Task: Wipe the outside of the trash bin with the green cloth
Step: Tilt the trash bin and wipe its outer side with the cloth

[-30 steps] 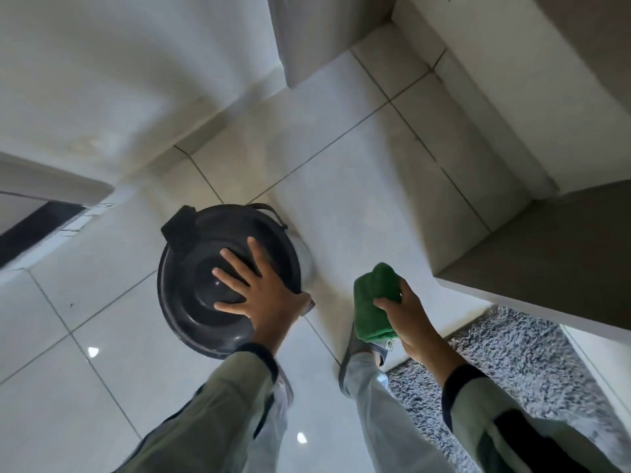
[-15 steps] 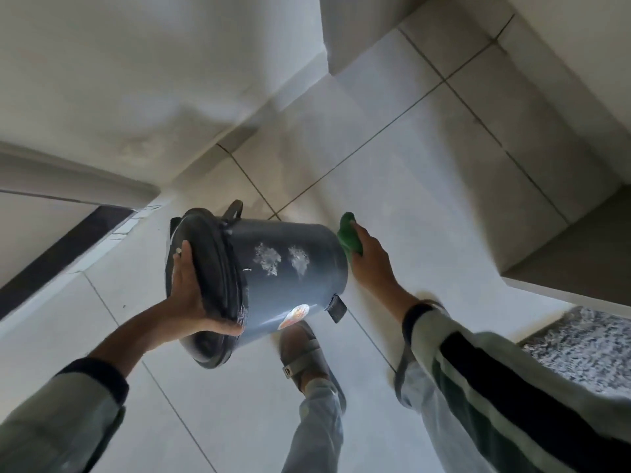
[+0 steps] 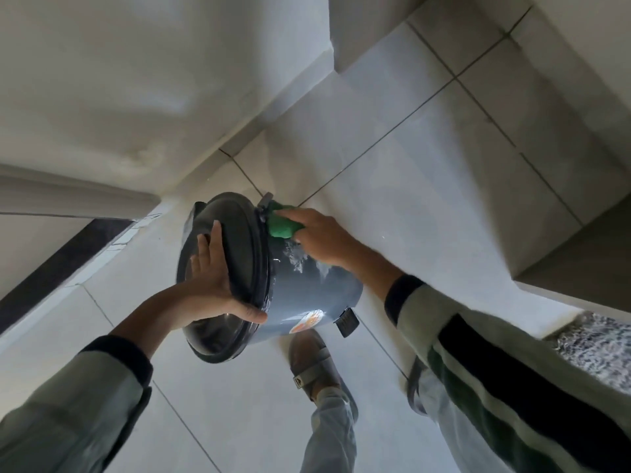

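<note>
The trash bin [image 3: 300,295] is tipped sideways above the tiled floor [image 3: 426,172], near the wall. The left hand [image 3: 211,285] grips its lid rim; the right hand [image 3: 324,237] presses the green cloth [image 3: 281,227] against its side, open floor to the right.

No legible text, number or brand is found anywhere. A round orange-and-white sticker [image 3: 307,320] is seen low on the trash bin [image 3: 307,291], lower centre of the frame, but its print is too blurred to be read.

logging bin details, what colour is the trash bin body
Blue-grey body, darker lid; head view.
</note>
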